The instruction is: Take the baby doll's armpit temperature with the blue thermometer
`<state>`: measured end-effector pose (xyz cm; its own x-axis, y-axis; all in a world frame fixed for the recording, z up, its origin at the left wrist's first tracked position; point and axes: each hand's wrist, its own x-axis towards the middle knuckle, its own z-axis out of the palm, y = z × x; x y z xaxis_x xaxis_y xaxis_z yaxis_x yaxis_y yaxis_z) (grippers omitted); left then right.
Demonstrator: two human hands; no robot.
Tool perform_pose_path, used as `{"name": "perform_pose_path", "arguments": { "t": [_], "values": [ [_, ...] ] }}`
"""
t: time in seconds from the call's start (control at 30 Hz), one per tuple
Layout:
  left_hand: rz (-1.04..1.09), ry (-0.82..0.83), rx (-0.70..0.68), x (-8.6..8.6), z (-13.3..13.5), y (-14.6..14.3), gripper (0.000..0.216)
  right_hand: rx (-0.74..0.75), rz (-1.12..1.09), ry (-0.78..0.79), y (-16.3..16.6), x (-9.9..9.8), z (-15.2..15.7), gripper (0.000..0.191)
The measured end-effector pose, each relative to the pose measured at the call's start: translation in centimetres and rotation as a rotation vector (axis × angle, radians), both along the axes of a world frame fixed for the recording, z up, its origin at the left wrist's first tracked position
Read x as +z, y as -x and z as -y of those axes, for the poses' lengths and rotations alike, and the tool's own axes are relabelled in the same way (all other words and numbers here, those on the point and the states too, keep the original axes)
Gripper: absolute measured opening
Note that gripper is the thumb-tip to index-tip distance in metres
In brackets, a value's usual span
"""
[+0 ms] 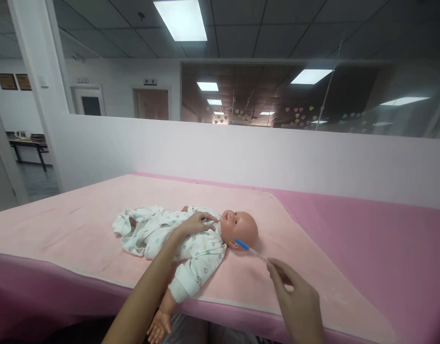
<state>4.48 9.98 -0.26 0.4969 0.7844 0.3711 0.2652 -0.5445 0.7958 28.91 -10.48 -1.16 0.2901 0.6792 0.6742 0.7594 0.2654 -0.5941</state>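
A plastic baby doll in a white printed sleepsuit (pixel 191 241) lies on its back on a pale pink towel-like mat (pixel 80 229), with its bald head to the right and its legs to the left. The mat covers the near and left part of a table with a brighter pink cover (pixel 385 248). One doll arm hangs over the near edge of the table, its small hand dangling below the mat.

The left hand (pixel 198 223) rests on the doll's upper chest, just left of the chin, fingers laid loosely flat on the fabric and not gripping anything. Its bare forearm reaches up from the near edge across the doll's body.

The right hand (pixel 297 298) is near and right of the doll's head, fingers pinched narrowly around the near end of a thin clear stick with a blue tip (pixel 249 249). The stick slants up and left from the fingertips, and its blue tip sits at the doll's ear on the near side of the head; whether it touches the ear is hard to tell.

Behind the table runs a low white partition wall (pixel 241 153) topped with glass panes (pixel 295 95) that reflect ceiling lights. At far left stands a white pillar (pixel 37 86), and beyond it a dark table (pixel 28 145) in another room.
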Motion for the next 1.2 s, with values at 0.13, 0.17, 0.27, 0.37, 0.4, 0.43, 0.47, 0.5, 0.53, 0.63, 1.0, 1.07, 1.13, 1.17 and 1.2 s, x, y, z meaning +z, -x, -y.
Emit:
{"name": "perform_pose_path", "arguments": {
  "t": [0.13, 0.17, 0.27, 0.37, 0.4, 0.43, 0.47, 0.5, 0.53, 0.63, 1.0, 1.07, 1.13, 1.17, 1.2],
  "values": [
    [0.38, 0.191, 0.207, -0.4, -0.7, 0.1, 0.037, 0.015, 0.15, -0.162, 2.5, 4.7, -2.9, 0.027],
    [0.49, 0.25, 0.238, -0.5, -0.9, 0.3, 0.042, 0.029, 0.249, -0.153, 3.4, 5.5, -4.3, 0.026],
    [0.681, 0.382, 0.248, -0.8, -1.3, 0.7, 0.053, 0.048, 0.609, -0.02, 6.5, 6.7, -9.3, 0.024],
    [0.739, 0.407, 0.207, -0.9, -1.4, 1.0, 0.057, 0.023, 0.864, 0.125, 9.9, 6.4, -14.1, 0.022],
    [0.754, 0.408, 0.188, -0.9, -1.4, 1.0, 0.058, 0.024, 0.88, 0.14, 10.9, 6.2, -15.4, 0.021],
    [0.765, 0.41, 0.165, -0.9, -1.4, 1.0, 0.059, 0.024, 0.889, 0.152, 11.8, 5.9, -16.5, 0.02],
    [0.772, 0.413, 0.143, -1.0, -1.4, 1.0, 0.059, 0.026, 0.891, 0.162, 12.6, 5.6, -17.5, 0.018],
    [0.774, 0.415, 0.129, -1.0, -1.4, 1.0, 0.058, 0.028, 0.897, 0.173, 13.2, 5.3, -18.4, 0.017],
    [0.772, 0.415, 0.126, -1.1, -1.5, 1.0, 0.056, 0.032, 0.906, 0.184, 13.7, 5.0, -19.2, 0.016],
    [0.748, 0.383, 0.173, -1.3, -1.6, 0.9, 0.049, 0.044, 0.948, 0.215, 14.3, 4.6, -20.5, 0.015],
    [-0.186, 0.006, 0.648, 1.9, -4.3, -0.5, 0.044, 0.24, 1.281, 0.086, 11.3, 5.4, -14.9, 0.02],
    [-0.333, -0.059, 0.706, 2.4, -5.4, -0.6, 0.041, 0.263, 1.34, 0.078, 10.4, 5.4, -14.1, 0.022],
    [-0.477, -0.098, 0.702, 2.1, -5.9, -0.7, 0.036, 0.258, 1.335, 0.094, 9.3, 5.5, -13.7, 0.022],
    [-0.541, -0.101, 0.683, 1.7, -5.9, -0.6, 0.034, 0.257, 1.305, 0.098, 8.6, 5.6, -13.6, 0.022],
    [-0.598, -0.095, 0.659, 1.2, -5.9, -0.6, 0.034, 0.262, 1.254, 0.098, 7.8, 5.7, -13.6, 0.023]
  ]
}}
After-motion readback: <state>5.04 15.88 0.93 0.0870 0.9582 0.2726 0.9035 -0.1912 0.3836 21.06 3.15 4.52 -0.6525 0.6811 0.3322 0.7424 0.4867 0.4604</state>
